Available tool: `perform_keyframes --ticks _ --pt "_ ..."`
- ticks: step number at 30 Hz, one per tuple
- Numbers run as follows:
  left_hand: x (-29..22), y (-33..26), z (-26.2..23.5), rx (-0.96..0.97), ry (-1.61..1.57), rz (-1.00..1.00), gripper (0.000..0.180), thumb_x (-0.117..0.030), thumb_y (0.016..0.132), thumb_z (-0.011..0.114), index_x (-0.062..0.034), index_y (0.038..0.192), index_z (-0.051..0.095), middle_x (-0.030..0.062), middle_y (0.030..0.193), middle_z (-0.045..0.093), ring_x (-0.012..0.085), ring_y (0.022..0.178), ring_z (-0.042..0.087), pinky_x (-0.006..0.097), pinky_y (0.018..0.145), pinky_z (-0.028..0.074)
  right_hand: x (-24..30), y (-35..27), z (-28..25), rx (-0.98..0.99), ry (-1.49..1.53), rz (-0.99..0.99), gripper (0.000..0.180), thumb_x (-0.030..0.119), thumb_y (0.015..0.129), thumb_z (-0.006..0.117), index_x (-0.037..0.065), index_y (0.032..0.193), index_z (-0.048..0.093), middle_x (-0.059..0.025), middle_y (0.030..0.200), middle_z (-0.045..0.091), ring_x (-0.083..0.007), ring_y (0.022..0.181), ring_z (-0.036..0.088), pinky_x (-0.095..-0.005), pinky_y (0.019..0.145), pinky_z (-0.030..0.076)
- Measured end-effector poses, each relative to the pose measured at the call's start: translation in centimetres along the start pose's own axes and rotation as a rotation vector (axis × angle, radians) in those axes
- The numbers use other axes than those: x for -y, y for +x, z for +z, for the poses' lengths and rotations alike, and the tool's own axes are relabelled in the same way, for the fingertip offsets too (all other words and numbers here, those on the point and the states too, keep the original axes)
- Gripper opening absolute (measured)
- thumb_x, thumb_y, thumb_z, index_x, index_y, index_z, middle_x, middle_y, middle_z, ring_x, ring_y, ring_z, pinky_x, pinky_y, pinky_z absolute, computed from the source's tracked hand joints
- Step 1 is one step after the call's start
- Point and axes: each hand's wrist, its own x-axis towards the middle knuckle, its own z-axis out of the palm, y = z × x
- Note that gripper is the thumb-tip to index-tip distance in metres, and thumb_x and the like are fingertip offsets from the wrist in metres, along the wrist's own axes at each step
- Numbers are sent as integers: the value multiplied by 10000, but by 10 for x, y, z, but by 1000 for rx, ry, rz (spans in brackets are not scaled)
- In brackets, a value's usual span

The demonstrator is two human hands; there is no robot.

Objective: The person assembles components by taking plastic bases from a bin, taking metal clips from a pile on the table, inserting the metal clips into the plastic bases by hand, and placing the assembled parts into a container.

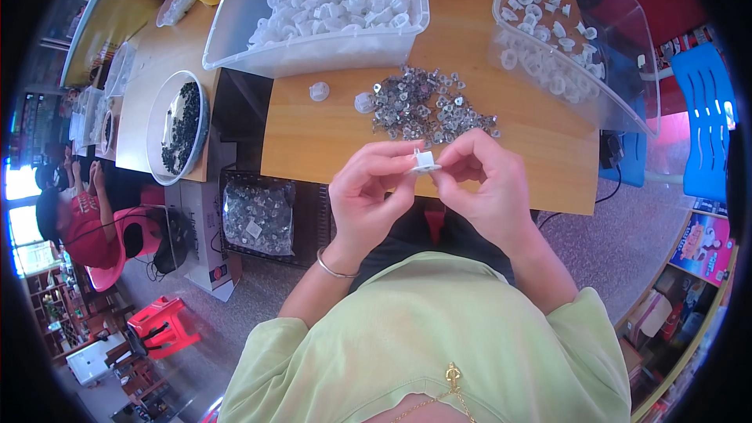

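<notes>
Just beyond the table's near edge, my left hand (368,188) pinches a small white plastic fitting (424,160) with a round flange and a raised block. My right hand (489,188) is closed too, thumb and forefinger meeting at the flange's right edge; whether a smaller piece is between them is hidden. Beyond my fingers a pile of small silvery metal clips (427,106) is spread on the wooden table (313,137). Two loose white fittings lie left of the pile, one of them a round fitting (319,92) standing apart and the other touching the clips.
A large clear bin (345,51) heaped with white fittings stands at the far left, a second clear bin (627,106) with fewer at the right. A white basin (159,164) holds dark pieces. Below sits a bag of metal parts (258,215). Another person (82,227) sits at far left.
</notes>
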Motion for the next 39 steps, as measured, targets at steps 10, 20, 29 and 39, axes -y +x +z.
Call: perform_keyframes --ticks 10,20,29,39 --pt "1 1 5 -97 349 84 256 163 704 627 18 913 640 115 946 597 158 866 617 224 706 520 -8 4 9 -76 -78 6 176 -35 728 646 3 782 483 -53 729 580 -115 646 611 -244 611 509" --pt "1 5 8 -180 353 -22 197 124 717 636 22 885 629 80 888 581 140 810 620 228 693 543 -22 8 12 -81 22 55 156 -16 761 633 7 829 494 -50 752 598 -94 674 603 -233 606 501" --pt "2 5 6 -106 258 -84 210 137 739 603 48 928 619 93 967 553 146 886 604 244 780 550 -27 7 8 -62 102 153 155 -10 778 630 9 845 491 -39 767 600 -76 697 597 -225 622 499" --pt "-2 2 7 -82 409 -39 248 120 713 630 6 930 667 73 863 589 140 793 633 233 716 544 -27 8 4 -20 66 201 164 10 773 641 4 812 481 -42 734 594 -90 676 601 -233 623 496"
